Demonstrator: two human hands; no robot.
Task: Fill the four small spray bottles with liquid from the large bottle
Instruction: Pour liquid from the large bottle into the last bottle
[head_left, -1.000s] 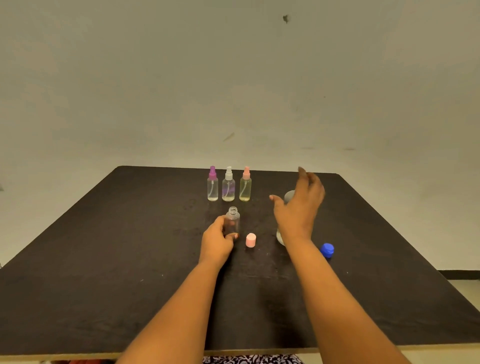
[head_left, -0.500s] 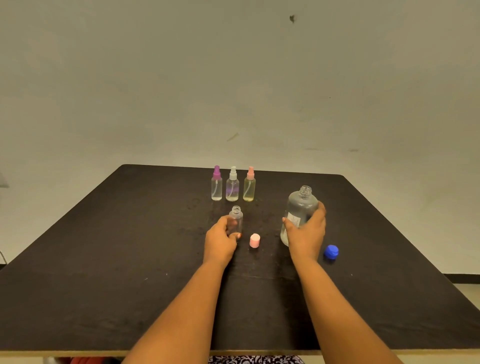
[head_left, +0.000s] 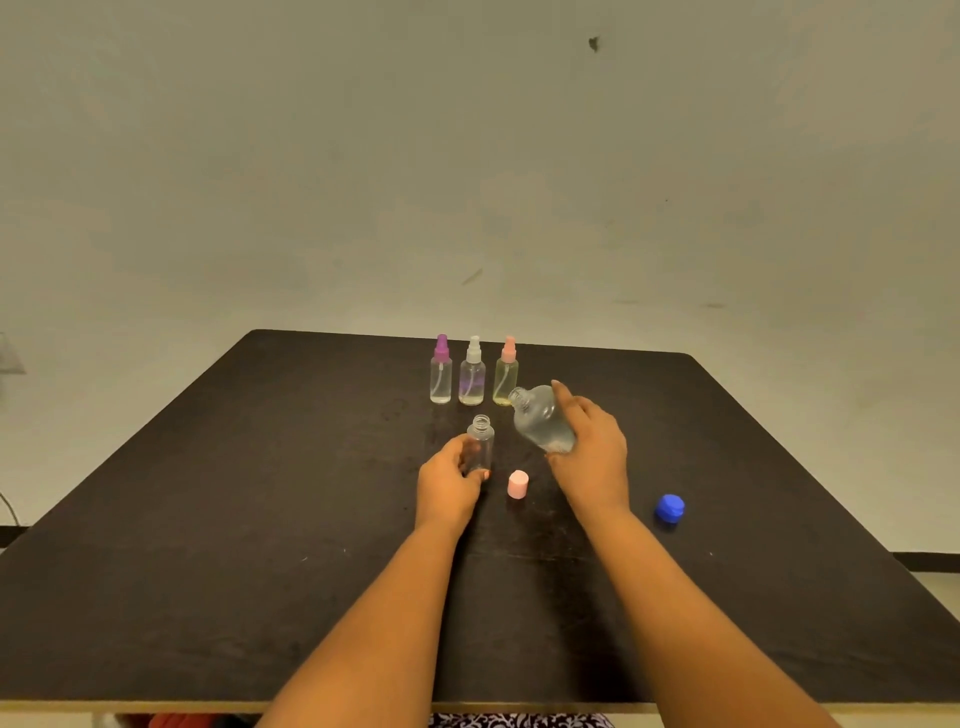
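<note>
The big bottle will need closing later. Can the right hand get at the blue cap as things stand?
Probably not yet: the path looks free, since the blue cap lies on bare table right of the right hand, but that hand grips the tilted large bottle.

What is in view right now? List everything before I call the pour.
table: 1, black, under everything
purple-top spray bottle: 1, clear, back row, left
white-top spray bottle: 1, clear, back row, middle
pink-top spray bottle: 1, yellowish, back row, right
open small bottle: 1, clear, upright in front of the row
large bottle: 1, clear, uncapped, tilted left
pink cap: 1, pink, on the table between the hands
blue cap: 1, blue, on the table, far right
wall: 1, pale grey, behind the table
left hand: 1, grips the open small bottle
right hand: 1, grips the large bottle
</note>
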